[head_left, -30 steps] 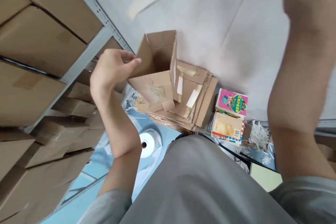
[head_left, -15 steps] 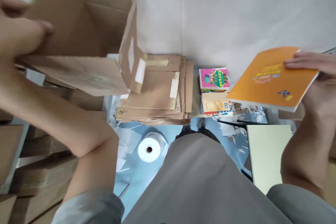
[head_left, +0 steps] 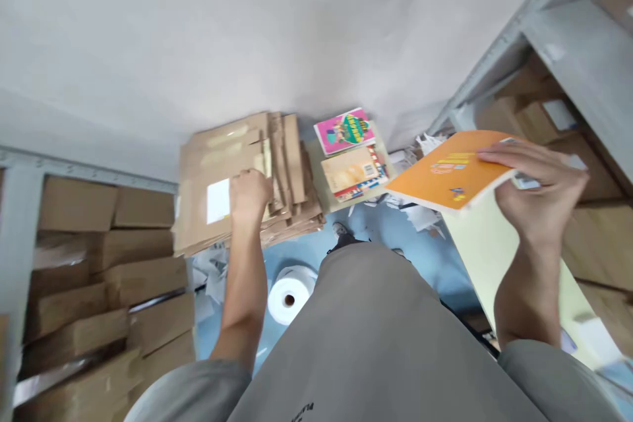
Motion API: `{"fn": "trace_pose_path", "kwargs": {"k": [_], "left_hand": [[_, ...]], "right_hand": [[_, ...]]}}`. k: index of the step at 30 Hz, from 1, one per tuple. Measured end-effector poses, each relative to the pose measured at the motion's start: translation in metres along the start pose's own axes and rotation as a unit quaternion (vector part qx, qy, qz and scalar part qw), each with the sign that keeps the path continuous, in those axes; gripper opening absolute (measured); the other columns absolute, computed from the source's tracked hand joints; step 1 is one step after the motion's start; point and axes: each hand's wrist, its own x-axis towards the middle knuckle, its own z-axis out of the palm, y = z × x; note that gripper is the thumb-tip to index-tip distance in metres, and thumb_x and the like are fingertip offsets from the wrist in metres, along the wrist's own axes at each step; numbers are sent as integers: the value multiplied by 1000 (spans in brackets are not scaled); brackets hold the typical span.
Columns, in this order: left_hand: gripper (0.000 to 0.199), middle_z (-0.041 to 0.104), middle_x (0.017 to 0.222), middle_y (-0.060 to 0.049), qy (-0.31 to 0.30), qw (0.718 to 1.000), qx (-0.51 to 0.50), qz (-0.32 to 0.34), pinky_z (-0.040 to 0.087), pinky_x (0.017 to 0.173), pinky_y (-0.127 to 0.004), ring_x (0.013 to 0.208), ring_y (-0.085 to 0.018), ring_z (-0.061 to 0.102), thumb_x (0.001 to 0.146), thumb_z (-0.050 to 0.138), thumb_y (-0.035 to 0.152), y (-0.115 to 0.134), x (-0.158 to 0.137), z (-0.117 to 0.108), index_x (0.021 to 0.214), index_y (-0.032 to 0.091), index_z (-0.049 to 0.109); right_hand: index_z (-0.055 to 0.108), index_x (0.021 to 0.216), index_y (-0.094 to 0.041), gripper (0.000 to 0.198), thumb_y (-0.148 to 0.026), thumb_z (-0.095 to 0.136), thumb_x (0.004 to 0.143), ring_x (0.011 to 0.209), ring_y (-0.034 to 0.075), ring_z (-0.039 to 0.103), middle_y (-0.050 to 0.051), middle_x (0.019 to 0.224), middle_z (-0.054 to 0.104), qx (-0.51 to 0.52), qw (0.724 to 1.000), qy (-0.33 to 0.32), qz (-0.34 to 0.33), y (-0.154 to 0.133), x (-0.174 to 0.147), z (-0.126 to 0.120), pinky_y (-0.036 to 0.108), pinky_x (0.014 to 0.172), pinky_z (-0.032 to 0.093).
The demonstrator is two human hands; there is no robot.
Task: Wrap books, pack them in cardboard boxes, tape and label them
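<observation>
My right hand [head_left: 534,178] pinches an orange booklet [head_left: 448,168] by its right edge, cover up, holding it in the air above the pale table. My left hand [head_left: 251,194] is closed at the right side of a flattened cardboard box [head_left: 198,165], which lies on top of a stack of flattened cartons [head_left: 294,155]. Its fingertips are partly hidden against the cardboard. A white label [head_left: 218,202] shows on the box left of this hand. Between the hands lie a pink book [head_left: 345,130] and a tan-covered book [head_left: 349,170] on a further pile.
Shelves of cardboard boxes stand left [head_left: 153,273] and right [head_left: 601,244]. A white roll [head_left: 284,306] sits on the blue floor near paper scraps [head_left: 422,219]. A pale table [head_left: 487,270] runs along the right. A white wall [head_left: 316,26] rises behind the stack.
The open box in my left hand has come down to the right and now lies flattened on the carton stack. The orange booklet stays in my right hand. The view has shifted.
</observation>
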Motion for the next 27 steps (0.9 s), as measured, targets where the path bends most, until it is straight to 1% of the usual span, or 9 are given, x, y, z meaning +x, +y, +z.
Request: {"fn": "trace_pose_path", "kwargs": {"k": [3,5,8,12,15,17,19,23,27], "left_hand": [[59,72,159,-36,4,993,-82,90,52,128,-69,152,-55,68,106,59,40,72,-40,43,153,6,69],[60,74,163,-26,-109,951,-205,204,54,131,-60,153,-47,71,107,65,51,138,-71,84,154,15,73],[70,80,156,-23,-339,850,-313,253,57,129,-53,150,-46,74,90,87,68,239,-122,157,139,17,83],[83,85,147,-21,-509,741,-376,227,56,131,-55,150,-47,74,64,104,78,334,-187,224,120,18,89],[75,91,129,-16,-569,681,-404,222,61,124,-53,137,-43,80,62,107,79,376,-222,236,107,20,92],[73,92,118,-15,-575,678,-403,216,64,117,-51,128,-42,83,61,109,79,397,-237,233,101,19,93],[73,93,113,-14,-578,682,-392,217,66,114,-50,125,-41,84,59,109,78,415,-247,229,98,19,93],[69,92,109,-14,-588,674,-385,225,67,110,-49,119,-39,85,58,111,75,442,-256,228,94,19,93],[70,91,101,-12,-569,680,-389,250,68,97,-44,107,-36,85,62,107,79,466,-256,237,92,18,93]], "right_hand": [[96,114,-39,41,-17,65,98,119,33,92,0,121,94,-42,991,-97,86,12,-50,-45,56,114,69],[97,114,-39,36,-23,68,99,118,35,92,0,121,94,-49,975,-122,181,31,-92,-71,55,112,71],[97,115,-37,24,-42,82,97,109,37,92,0,113,95,-7,930,-64,361,60,-162,-109,51,101,75],[96,114,-32,39,-62,93,89,116,37,89,0,115,94,187,825,97,524,68,-241,-158,49,95,76],[94,115,-32,49,-64,102,79,123,37,88,1,119,93,297,726,219,580,60,-275,-182,52,97,78],[93,114,-33,52,-63,106,73,126,37,88,2,121,93,324,679,274,599,56,-291,-189,54,99,79],[91,112,-33,54,-62,108,70,126,38,88,2,120,94,326,654,312,607,56,-302,-192,56,101,79],[90,116,-31,59,-65,108,71,121,37,90,4,120,94,309,638,350,612,69,-318,-196,56,103,79],[85,143,-29,71,-66,98,84,132,38,86,10,137,90,178,684,348,616,89,-320,-199,58,114,74]]}}
